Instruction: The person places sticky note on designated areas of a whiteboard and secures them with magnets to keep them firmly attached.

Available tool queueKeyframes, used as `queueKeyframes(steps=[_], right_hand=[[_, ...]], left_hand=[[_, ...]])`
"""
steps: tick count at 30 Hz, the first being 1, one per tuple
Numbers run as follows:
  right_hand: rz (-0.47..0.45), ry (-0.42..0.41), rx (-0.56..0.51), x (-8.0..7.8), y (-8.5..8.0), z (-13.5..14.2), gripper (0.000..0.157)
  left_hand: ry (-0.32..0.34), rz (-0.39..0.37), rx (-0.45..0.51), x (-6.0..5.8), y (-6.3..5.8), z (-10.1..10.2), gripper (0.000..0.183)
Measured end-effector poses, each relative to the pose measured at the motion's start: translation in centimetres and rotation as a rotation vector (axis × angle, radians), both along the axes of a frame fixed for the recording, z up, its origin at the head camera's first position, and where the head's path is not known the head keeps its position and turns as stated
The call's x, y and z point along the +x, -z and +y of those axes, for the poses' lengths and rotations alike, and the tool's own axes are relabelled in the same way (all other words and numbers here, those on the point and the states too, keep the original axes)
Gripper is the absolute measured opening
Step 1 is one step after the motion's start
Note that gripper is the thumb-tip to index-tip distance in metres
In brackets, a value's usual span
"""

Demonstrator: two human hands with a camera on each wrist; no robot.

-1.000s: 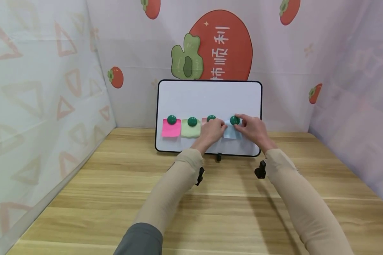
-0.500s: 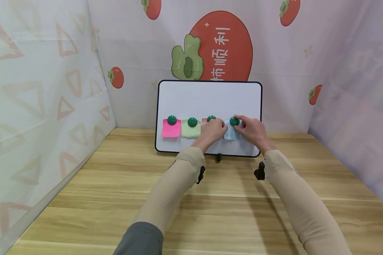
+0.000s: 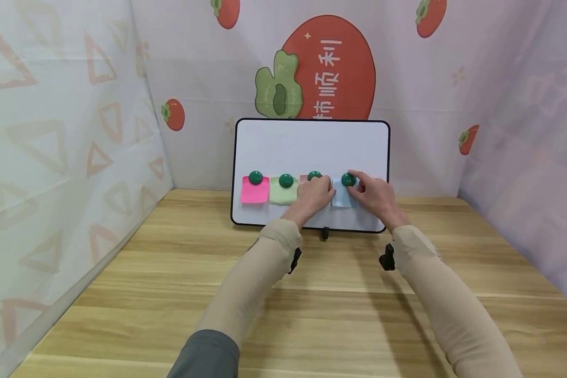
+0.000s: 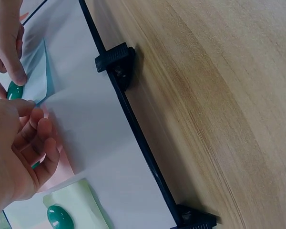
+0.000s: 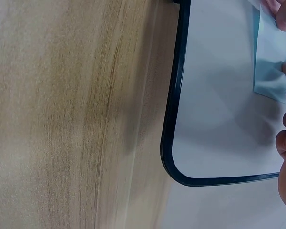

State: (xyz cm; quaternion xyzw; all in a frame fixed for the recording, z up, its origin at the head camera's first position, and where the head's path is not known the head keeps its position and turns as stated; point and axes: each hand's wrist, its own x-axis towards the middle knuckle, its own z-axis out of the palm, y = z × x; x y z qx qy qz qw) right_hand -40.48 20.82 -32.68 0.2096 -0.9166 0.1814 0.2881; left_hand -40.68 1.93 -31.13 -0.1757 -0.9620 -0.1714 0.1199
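Observation:
Four-cornered paper notes hang in a row on a whiteboard point(image 3: 312, 144). My right hand point(image 3: 377, 195) pinches a round green magnet point(image 3: 348, 179) between thumb and forefinger, against the top of a light blue sticky note point(image 3: 342, 196). With thumb and forefinger, my left hand point(image 4: 19, 150) holds that note's left edge, its other fingers curled. Behind this hand is a salmon-pink note point(image 4: 62, 169), mostly hidden, under another green magnet point(image 3: 314, 175). Further left, a pale green note point(image 3: 283, 194) and a bright pink note point(image 3: 254, 192) each hang under a green magnet.
The black-framed board stands on small black feet point(image 4: 117, 64) on a wooden table point(image 3: 179, 273). Behind it hangs a curtain point(image 3: 203, 152) printed with persimmons. Pale cloth walls point(image 3: 75, 199) border the table at the sides. The board's upper half is bare white.

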Motion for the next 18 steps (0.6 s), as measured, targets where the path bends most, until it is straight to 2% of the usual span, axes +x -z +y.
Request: queueKeyframes(steps=[5,10,14,18], right_hand=[[-0.007,0.008,-0.008,0.0,0.1,-0.1,0.047],[-0.028,0.004,-0.026,0.3,0.2,-0.2,0.048],[-0.007,-0.013,-0.088,0.6,0.1,0.0,0.043],[0.022,-0.020,-0.129,0.7,0.2,0.6,0.037]], left_hand=[[0.023,0.024,-0.018,0.0,0.1,-0.2,0.019],[0.053,0.040,-0.110,0.7,-0.2,-1.1,0.023],[0.063,0.080,-0.174,1.1,-0.7,-2.9,0.026],[0.092,0.146,-0.147,1.1,-0.4,-5.5,0.024]])
